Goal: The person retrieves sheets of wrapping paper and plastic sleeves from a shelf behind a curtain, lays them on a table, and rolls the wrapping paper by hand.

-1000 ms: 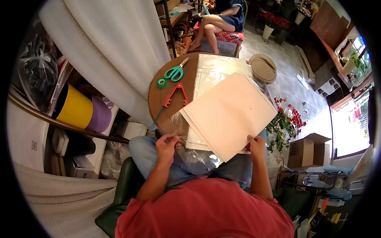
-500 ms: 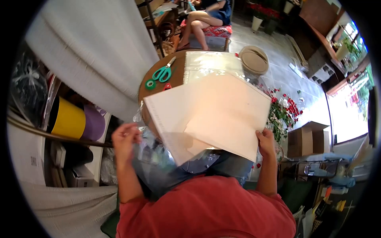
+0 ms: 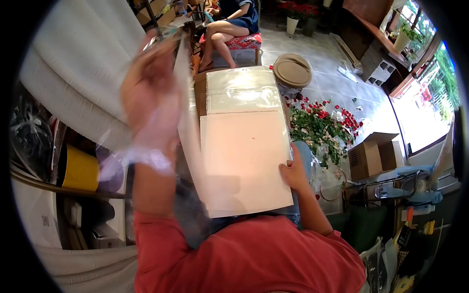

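My right hand (image 3: 293, 172) grips the right edge of a large pale sheet, like paper or thin card (image 3: 246, 161), thumb on top. The sheet lies over my lap and the near part of the round table. My left hand (image 3: 152, 90) is raised on the left and smeared by motion, so its fingers do not read clearly. Right beside it a second pale sheet (image 3: 188, 122) stands steeply tilted, almost edge-on. A blurred wisp of clear plastic (image 3: 151, 155) shows at my left wrist. Clear plastic sleeves (image 3: 242, 90) lie flat on the table beyond the pale sheet.
A brown round-topped stool (image 3: 292, 71) stands past the table. Red flowers with green leaves (image 3: 320, 129) spread over the floor at right, near an open cardboard box (image 3: 373, 156). A seated person (image 3: 229, 29) is at the back. Yellow pot (image 3: 80, 168) on the left shelf.
My left hand has risen up and forward, and one pale sheet now stands tilted beside it. The other sheet has turned straighter in my right hand. The scissors and green tape are now hidden.
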`<state>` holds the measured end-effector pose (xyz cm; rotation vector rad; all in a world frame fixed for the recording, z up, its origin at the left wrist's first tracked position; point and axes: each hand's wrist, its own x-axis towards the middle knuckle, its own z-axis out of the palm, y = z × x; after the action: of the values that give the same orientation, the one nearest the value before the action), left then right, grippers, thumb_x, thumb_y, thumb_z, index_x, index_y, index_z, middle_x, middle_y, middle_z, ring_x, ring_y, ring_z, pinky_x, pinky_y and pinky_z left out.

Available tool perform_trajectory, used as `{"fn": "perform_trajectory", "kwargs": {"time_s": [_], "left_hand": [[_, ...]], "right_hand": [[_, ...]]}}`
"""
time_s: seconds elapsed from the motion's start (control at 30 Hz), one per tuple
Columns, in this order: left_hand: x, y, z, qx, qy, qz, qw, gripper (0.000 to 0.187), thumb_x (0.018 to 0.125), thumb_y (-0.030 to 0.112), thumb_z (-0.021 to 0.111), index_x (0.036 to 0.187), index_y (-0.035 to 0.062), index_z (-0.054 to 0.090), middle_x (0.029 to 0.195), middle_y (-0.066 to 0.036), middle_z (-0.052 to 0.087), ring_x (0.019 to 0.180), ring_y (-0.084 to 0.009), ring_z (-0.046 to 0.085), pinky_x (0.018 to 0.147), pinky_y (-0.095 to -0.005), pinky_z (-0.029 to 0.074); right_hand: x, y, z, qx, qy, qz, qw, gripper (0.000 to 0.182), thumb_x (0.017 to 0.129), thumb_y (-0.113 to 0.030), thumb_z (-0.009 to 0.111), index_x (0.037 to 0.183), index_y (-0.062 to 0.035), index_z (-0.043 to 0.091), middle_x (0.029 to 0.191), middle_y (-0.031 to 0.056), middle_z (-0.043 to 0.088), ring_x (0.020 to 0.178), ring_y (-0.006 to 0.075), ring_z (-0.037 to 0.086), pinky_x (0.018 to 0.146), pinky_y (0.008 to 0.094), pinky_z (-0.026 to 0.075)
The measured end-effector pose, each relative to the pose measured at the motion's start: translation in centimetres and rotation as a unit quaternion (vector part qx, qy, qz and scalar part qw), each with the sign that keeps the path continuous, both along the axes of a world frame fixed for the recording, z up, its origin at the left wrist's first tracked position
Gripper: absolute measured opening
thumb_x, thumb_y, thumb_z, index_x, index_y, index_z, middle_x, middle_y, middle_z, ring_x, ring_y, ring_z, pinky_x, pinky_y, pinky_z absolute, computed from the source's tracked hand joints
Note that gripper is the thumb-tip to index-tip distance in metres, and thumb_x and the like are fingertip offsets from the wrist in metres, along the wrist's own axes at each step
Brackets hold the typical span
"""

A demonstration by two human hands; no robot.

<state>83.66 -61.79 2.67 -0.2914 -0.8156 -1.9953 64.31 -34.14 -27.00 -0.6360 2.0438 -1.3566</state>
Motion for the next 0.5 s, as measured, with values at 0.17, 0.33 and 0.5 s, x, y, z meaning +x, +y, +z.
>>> {"fn": "perform_trajectory", "kwargs": {"time_s": [0.17,0.33,0.5], "left_hand": [[-14.2,-1.9,-7.9,0.225,-0.1,0.101,0.964,0.053,0.093,-0.008,0.054,0.141,0.0014,0.035,0.102,-0.019,0.067,0.088,-0.0271,0.073,0.086,-0.0368,0.063],[-21.5,2.4,-19.9,0.263,-0.283,0.143,0.911,0.084,0.091,-0.009,0.052,0.155,0.0047,-0.001,0.112,-0.025,0.061,0.09,-0.0325,0.07,0.086,-0.0389,0.061],[-22.1,4.9,-26.3,0.284,-0.405,0.05,0.868,0.069,0.095,0.004,0.057,0.153,0.0024,0.019,0.116,-0.022,0.061,0.107,-0.0332,0.065,0.093,-0.0431,0.057]], "right_hand": [[-0.4,1.3,-1.5,-0.018,-0.086,0.056,0.994,0.049,0.09,-0.001,0.056,0.139,-0.005,0.058,0.093,0.0052,0.069,0.07,0.0104,0.058,0.062,0.0282,0.049],[1.0,1.4,1.0,-0.129,-0.206,0.093,0.965,0.053,0.098,-0.038,0.067,0.132,0.0016,0.062,0.116,0.0102,0.068,0.108,0.0149,0.061,0.097,0.0305,0.048],[2.1,-0.4,1.2,-0.012,-0.133,0.051,0.99,0.036,0.094,-0.031,0.072,0.105,0.0033,0.069,0.092,0.0065,0.069,0.083,0.0116,0.06,0.074,0.0284,0.049]]}}
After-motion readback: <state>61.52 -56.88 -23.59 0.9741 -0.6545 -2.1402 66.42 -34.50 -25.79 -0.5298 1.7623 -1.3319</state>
